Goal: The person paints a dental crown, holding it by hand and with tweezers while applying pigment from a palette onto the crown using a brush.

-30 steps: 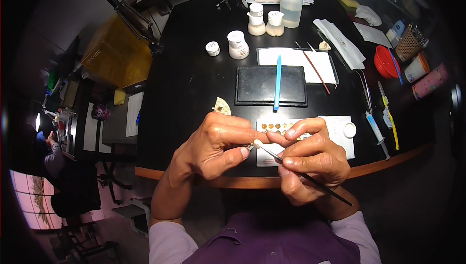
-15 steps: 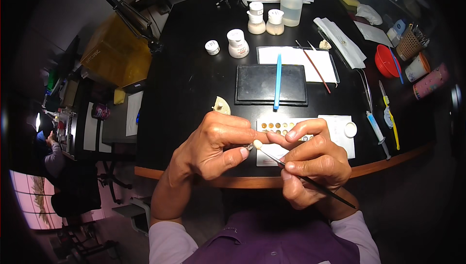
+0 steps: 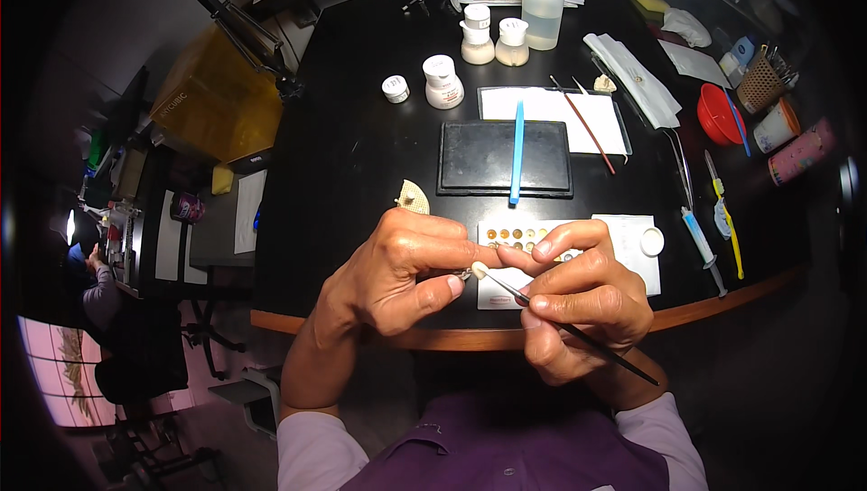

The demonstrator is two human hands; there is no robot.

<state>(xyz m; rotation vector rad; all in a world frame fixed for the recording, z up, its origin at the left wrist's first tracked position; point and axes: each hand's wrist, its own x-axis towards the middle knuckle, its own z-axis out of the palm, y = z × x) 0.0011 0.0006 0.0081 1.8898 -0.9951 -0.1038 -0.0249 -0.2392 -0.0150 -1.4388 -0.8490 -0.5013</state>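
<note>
A small cream tooth crown [image 3: 478, 269] sits at the end of a thin metal holder, pinched between the thumb and index finger of my left hand [image 3: 393, 270]. My right hand [image 3: 591, 301] is closed around a thin brush [image 3: 601, 352] with a dark handle, held like a pen. The brush tip meets the crown's right side. Fingers of both hands come close together just above the crown. Behind my hands lies a white palette [image 3: 493, 299] with wells of brown and yellowish paste, partly covered by my fingers.
Beyond my hands lies a black rectangular box [image 3: 470, 157] with a blue stick [image 3: 517, 152] across it. White jars [image 3: 442, 83] and a clear bottle [image 3: 542, 17] stand farther back. At right are a syringe [image 3: 700, 243], a yellow-handled knife [image 3: 731, 233] and a red bowl [image 3: 718, 116].
The brush has shifted slightly up and left, its tip now farther over the crown. My left hand has stayed nearly still.
</note>
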